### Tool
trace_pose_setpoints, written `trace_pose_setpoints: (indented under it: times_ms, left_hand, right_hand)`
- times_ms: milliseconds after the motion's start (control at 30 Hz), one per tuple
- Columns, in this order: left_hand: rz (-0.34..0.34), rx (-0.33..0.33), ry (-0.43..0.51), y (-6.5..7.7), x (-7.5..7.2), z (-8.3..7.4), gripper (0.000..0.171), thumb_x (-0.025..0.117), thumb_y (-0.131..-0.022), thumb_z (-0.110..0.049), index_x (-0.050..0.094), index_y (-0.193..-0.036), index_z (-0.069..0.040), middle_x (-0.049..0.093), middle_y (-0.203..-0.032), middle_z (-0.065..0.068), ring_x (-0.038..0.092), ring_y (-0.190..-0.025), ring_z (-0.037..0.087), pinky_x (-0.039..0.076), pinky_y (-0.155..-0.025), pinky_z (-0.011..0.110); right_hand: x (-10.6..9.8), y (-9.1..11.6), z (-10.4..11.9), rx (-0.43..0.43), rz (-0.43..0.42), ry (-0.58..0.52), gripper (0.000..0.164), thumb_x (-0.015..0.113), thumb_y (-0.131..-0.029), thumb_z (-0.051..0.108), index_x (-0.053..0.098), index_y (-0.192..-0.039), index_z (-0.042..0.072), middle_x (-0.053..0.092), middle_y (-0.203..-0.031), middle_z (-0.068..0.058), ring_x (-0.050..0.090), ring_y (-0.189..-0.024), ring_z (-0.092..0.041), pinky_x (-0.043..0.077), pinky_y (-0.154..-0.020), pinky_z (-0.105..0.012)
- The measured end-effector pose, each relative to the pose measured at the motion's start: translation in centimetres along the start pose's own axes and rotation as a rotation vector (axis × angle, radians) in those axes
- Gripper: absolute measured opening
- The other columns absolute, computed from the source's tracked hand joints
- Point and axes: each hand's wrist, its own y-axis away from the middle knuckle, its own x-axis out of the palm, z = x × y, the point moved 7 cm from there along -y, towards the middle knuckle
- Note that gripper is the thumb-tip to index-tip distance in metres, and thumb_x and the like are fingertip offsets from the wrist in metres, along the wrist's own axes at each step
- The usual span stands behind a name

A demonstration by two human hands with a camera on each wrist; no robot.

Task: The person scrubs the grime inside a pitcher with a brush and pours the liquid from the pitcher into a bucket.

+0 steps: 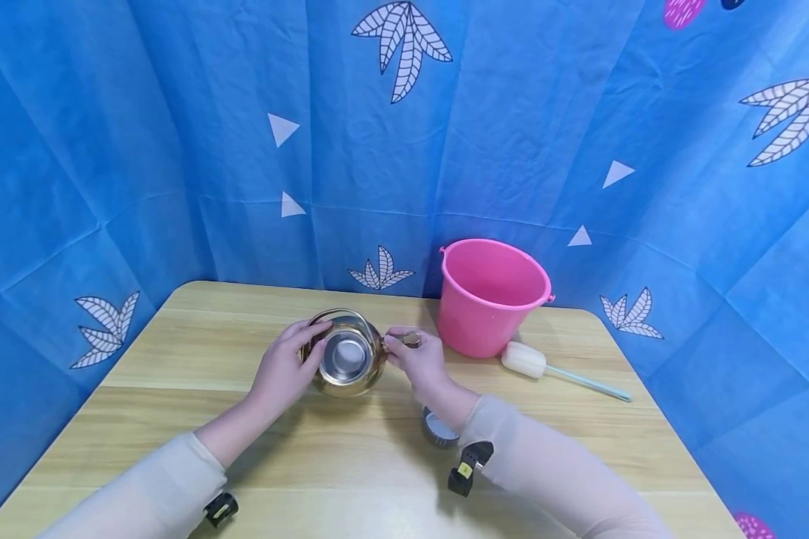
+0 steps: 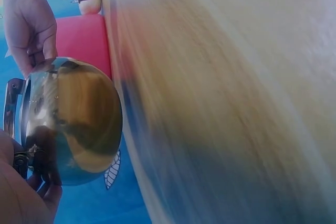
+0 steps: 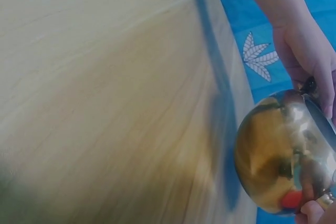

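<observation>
A gold metal kettle [image 1: 371, 372] with a silvery inside and an upright loop handle is held over the table, its open top toward the head camera. My left hand [image 1: 288, 364] grips its left side at the rim, by the handle's foot. On the opposite side my right hand [image 1: 423, 364] pinches the short spout [image 1: 411, 339]. The left wrist view shows the kettle's shiny round body [image 2: 89, 124] side-on. It looks slightly raised, though the gap beneath is hard to judge. Partly behind my right forearm, a small round grey metal piece [image 1: 438, 430], perhaps the lid, lies on the table.
A pink bucket [image 1: 475, 322] stands at the table's back right. Beside it lies a bottle brush [image 1: 524, 360] with a white sponge head and a pale blue handle. Blue patterned cloth [image 1: 377, 150] hangs behind the wooden table [image 1: 243, 329] and along its sides.
</observation>
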Motion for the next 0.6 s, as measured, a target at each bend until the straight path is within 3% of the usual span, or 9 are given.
trace_pose_setpoints:
  times_ms: [200,600]
  left_hand:
    - [0.025,-0.021,-0.003,0.0,0.1,0.6,0.034,0.063,-0.098,-0.013,0.066,-0.132,-0.009,0.059,-0.134,0.019,0.056,-0.124,0.04,0.046,-0.102,0.057]
    - [0.033,-0.033,-0.003,0.1,0.2,1.2,0.034,0.063,-0.098,-0.014,0.066,-0.132,-0.009,0.059,-0.133,0.019,0.057,-0.122,0.04,0.046,-0.101,0.057]
  right_hand:
    - [0.1,-0.1,-0.6,0.017,0.004,0.009,0.024,0.069,-0.091,-0.002,0.066,-0.114,-0.008,0.068,-0.105,-0.017,0.071,-0.082,-0.017,0.059,-0.085,-0.033]
    - [0.3,0.0,-1.3,0.078,0.008,0.016,0.024,0.068,-0.091,-0.003,0.066,-0.115,-0.007,0.068,-0.112,-0.023,0.072,-0.091,-0.023,0.058,-0.085,-0.032]
